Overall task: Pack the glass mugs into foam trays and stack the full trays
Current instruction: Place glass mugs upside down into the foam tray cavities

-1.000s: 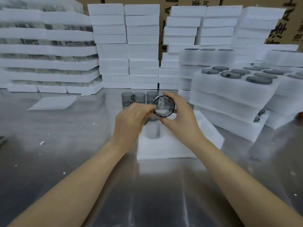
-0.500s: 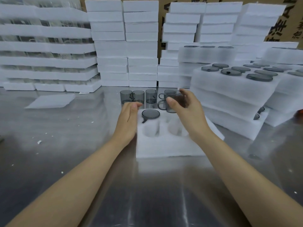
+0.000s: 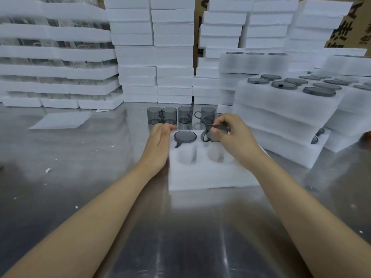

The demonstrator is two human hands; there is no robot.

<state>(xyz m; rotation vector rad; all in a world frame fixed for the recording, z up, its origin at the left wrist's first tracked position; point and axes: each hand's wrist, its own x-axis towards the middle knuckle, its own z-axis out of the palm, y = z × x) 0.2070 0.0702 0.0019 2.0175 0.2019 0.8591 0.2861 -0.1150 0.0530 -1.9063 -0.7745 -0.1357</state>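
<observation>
Foam stacks [image 3: 154,57] rise behind four loose mugs [image 3: 169,115], and the foam tray [image 3: 210,175] holds one seated mug [image 3: 185,136] while the right hand [image 3: 236,141] pinches a second mug [image 3: 209,122] over the next pocket, the left hand [image 3: 159,143] beside the tray, fingers together.

Bright, even overhead light streaks glare along the steel table [image 3: 180,237]; edges bow, and foam stacks [image 3: 152,47] blur softly.

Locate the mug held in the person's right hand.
Head view, centre: the held mug is in the right hand just above the foam tray's far row, immediately right of the seated mug.
</observation>
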